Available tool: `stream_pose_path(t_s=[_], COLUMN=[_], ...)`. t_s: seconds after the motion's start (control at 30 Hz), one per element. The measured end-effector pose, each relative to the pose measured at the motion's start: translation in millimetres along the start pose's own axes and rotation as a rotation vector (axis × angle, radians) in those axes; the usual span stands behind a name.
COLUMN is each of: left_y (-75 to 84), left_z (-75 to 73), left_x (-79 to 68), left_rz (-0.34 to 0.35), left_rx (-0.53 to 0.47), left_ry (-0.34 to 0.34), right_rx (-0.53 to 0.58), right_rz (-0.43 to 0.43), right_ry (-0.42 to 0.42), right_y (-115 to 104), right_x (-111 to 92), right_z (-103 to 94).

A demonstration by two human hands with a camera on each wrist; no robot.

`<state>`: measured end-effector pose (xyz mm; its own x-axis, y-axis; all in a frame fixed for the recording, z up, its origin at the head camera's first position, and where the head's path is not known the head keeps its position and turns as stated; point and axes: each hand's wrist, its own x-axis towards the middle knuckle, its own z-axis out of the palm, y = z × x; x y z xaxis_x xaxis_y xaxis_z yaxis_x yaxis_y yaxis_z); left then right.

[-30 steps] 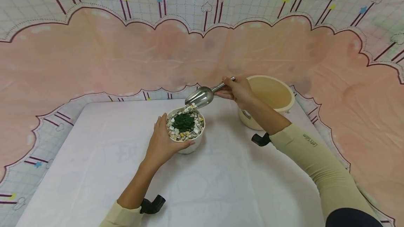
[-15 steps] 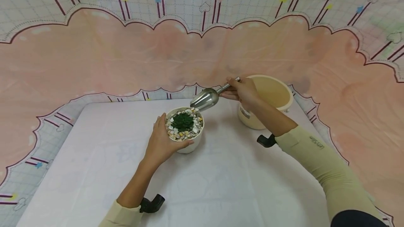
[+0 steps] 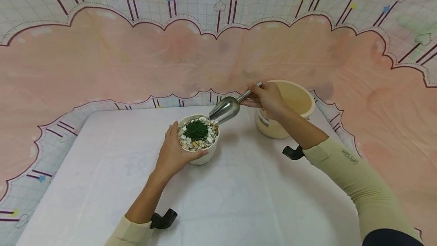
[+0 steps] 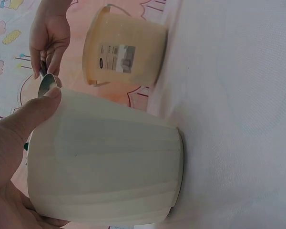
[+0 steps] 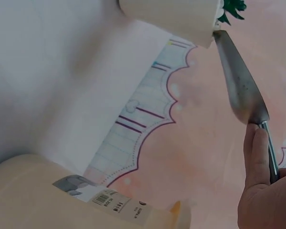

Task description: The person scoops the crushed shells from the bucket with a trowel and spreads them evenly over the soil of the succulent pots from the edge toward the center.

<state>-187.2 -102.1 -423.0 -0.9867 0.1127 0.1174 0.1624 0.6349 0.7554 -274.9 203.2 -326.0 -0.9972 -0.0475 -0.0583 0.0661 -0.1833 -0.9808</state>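
Note:
A white pot (image 3: 207, 154) stands on the white table, holding a dark green succulent (image 3: 196, 130) ringed by white and yellowish pebbles (image 3: 191, 145). My left hand (image 3: 173, 155) grips the pot's near left side, thumb along the front of the rim; the left wrist view shows the pot's ribbed wall (image 4: 105, 157) close up. In my right hand (image 3: 269, 100) is a metal scoop (image 3: 225, 110), pinched by its handle. The scoop tilts down to the left, its tip at the pot's right rim. From the right wrist view, the scoop's rounded underside (image 5: 240, 88) faces the camera.
A cream bucket (image 3: 271, 128) with a label and a wire handle stands at the table's back right, partly behind my right forearm. The white tabletop (image 3: 218, 200) ends at the back against a pink patterned cloth (image 3: 153, 63).
The scoop and my right hand have shifted a little right and back from the pot's middle to its right rim. Pebbles visible at the scoop's mouth earlier now lie in the pot.

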Motion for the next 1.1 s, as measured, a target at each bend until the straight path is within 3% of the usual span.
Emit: stream_pose_path(t_s=[0.17,0.63,0.77,0.9,1.1], left_y=[0.4,-1.2,-1.3,-1.0,-4.1], left_z=[-1.5,-0.6,0.2,0.9,1.8], left_x=[1.3,0.9,0.1,-0.3,0.8], left_rz=[-0.001,-0.013,-0.035,-0.04,-0.04], left_rx=[-0.002,-0.017,-0.02,-0.016,-0.008], left_ry=[0.001,-0.009,-0.025,-0.031,-0.028], right_rx=[-0.039,-0.131,-0.124,-0.059,-0.04], right_rz=[-0.035,-0.026,-0.037,-0.1,-0.252], right_ry=[-0.031,-0.041,-0.047,-0.025,0.119], right_y=[-4,-13,-23,-39,-62], right_x=[-3,-24,-40,-57,-69], right_z=[1.2,-9.3,-22.6,-41.0,-75.6])
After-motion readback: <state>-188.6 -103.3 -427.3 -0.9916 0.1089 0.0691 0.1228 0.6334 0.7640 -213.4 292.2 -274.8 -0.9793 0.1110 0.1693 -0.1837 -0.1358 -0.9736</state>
